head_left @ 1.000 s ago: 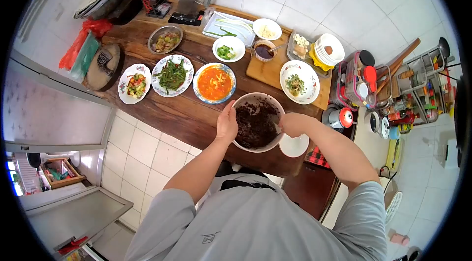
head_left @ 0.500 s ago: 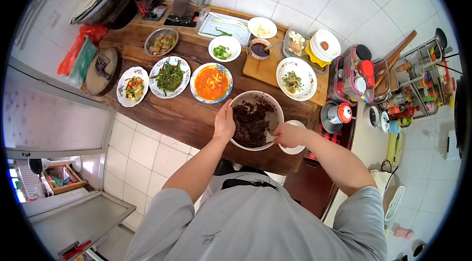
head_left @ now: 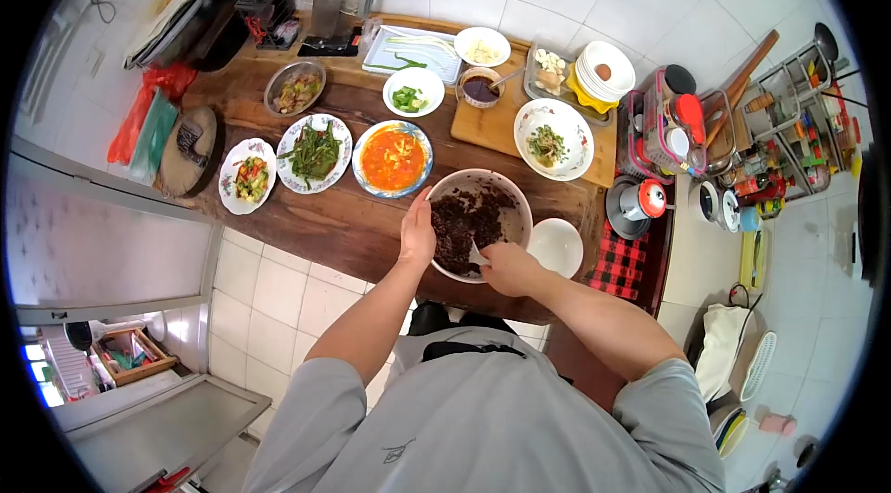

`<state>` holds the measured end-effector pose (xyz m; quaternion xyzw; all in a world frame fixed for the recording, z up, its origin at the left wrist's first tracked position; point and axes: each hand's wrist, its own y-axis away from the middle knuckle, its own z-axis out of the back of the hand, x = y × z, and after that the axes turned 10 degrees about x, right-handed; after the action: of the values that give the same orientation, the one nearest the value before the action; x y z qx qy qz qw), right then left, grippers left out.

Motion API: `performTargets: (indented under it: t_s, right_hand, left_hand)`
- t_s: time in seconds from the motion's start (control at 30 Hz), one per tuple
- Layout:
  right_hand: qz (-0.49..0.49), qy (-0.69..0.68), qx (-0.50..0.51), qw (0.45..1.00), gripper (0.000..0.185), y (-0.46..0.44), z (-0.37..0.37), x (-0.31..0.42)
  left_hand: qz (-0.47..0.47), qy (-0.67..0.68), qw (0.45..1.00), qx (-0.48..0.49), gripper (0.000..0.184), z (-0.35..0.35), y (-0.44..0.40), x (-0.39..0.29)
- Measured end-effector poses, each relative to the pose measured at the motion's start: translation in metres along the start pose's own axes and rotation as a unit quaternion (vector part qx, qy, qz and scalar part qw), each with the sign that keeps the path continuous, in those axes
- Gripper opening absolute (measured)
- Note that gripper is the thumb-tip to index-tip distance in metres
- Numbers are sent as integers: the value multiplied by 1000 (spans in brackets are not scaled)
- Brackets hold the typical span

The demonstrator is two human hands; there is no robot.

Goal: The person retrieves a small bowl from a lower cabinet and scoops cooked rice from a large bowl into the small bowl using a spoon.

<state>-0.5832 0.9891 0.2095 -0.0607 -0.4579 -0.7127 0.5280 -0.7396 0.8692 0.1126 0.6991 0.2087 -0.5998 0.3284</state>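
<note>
Head view: my left hand (head_left: 419, 231) cups and holds the left side of a pale bowl (head_left: 513, 226), and my right hand (head_left: 506, 268) grips a whitish utensil (head_left: 477, 255).

The bowl is round, deep and smooth-walled, its mouth facing up, set at the front edge of the grained wooden counter (head_left: 316, 226), toward the right corner and beside a small glossy white bowl (head_left: 557, 249). Inside it lies a dark brown mixture (head_left: 459, 217), crumbly and clumped, with bits stuck to the wall. The utensil's long axis slants from my closed fingers toward the far left, its tip in the mixture.
</note>
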Motion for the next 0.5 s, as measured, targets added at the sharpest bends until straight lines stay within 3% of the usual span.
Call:
performTargets:
  t_s: [0.23,0.33,0.43,0.5]
  right_hand:
    - [25,-59,-11,998,27,-19,2,4]
    - [30,-63,-10,998,27,-28,3,-4]
    - [19,-154,31,987,27,-18,18,-9]
    - [11,-219,52,974,27,-7,27,-7]
  left_hand:
    - [-7,61,998,21,50,-1,0,-7]
    - [16,99,994,38,52,-1,3,-20]
    - [59,143,986,57,53,-1,6,-36]
    - [4,26,999,41,48,3,10,-37]
